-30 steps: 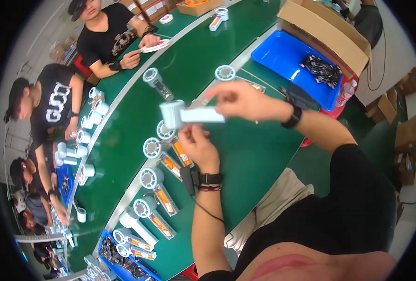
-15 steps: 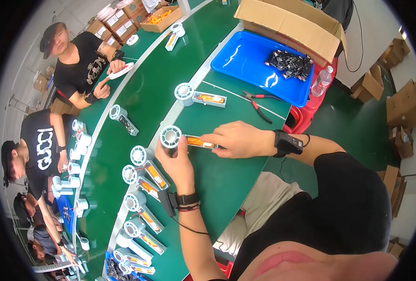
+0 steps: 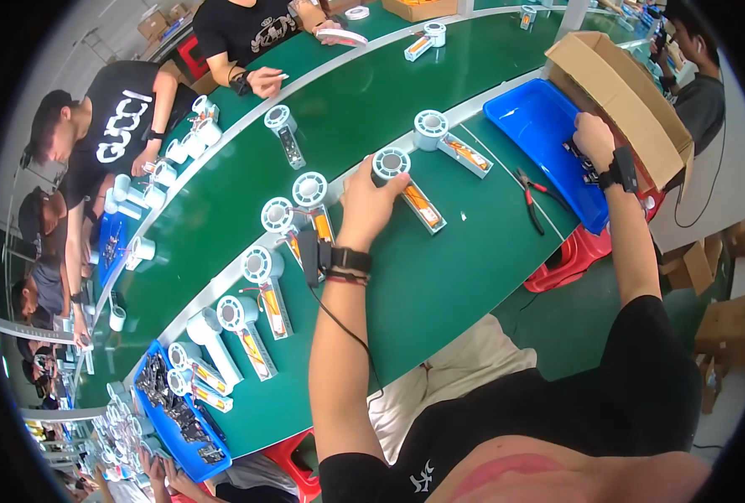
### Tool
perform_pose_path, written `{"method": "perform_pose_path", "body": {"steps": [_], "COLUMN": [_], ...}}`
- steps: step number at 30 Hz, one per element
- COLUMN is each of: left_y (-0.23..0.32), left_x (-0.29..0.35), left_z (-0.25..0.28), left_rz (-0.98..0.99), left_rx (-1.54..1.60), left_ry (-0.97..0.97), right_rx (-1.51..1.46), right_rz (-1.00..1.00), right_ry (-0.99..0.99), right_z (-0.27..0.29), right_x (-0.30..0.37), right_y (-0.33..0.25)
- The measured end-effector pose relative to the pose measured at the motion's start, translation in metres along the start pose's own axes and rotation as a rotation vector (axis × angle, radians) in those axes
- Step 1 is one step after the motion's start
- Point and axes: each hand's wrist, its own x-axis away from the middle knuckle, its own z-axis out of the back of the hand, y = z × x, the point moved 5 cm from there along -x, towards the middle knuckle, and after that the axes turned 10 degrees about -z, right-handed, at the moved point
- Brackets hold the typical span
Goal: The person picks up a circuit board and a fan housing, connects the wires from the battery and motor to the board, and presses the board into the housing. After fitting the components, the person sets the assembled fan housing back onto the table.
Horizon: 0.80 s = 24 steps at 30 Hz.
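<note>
My left hand (image 3: 367,204) is closed around the round head of a pale blue handheld fan (image 3: 391,164), thumb on its near side. The fan's handle lies uncovered toward me, showing an orange battery inside. Off to the right, my right hand (image 3: 593,141) is down in a blue tray (image 3: 527,117), over small black electronic parts (image 3: 586,163). Its fingers are curled and partly hidden, so what they hold cannot be made out. Another open-handled fan (image 3: 433,126) rests between the two hands.
Red-handled pliers (image 3: 530,201) lie near the tray, beside a cardboard box (image 3: 620,105). Several fans line the bench's left side, ending at another blue tray (image 3: 171,411) of black parts. Across the green conveyor (image 3: 230,168), co-workers handle parts; a fan (image 3: 284,138) lies on it.
My right hand has left the fan's handle and reached right into the blue tray. My left hand still holds the fan, its handle now angled toward me. The head view has turned.
</note>
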Motion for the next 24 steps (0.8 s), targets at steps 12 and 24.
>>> {"method": "perform_pose_path", "body": {"steps": [12,24], "left_y": [0.021,0.079], "left_x": [0.009,0.064], "left_z": [0.019,-0.009], "left_rz": [-0.220,-0.309], "left_rx": [-0.109,0.001], "left_ry": [0.386,0.273], "right_rx": [-0.132,-1.125], "right_rz": [0.162,0.817], "right_ry": [0.332,0.074], "right_z": [0.090,0.129], "right_x": [0.019,0.190], "right_y": [-0.038,-0.279]}}
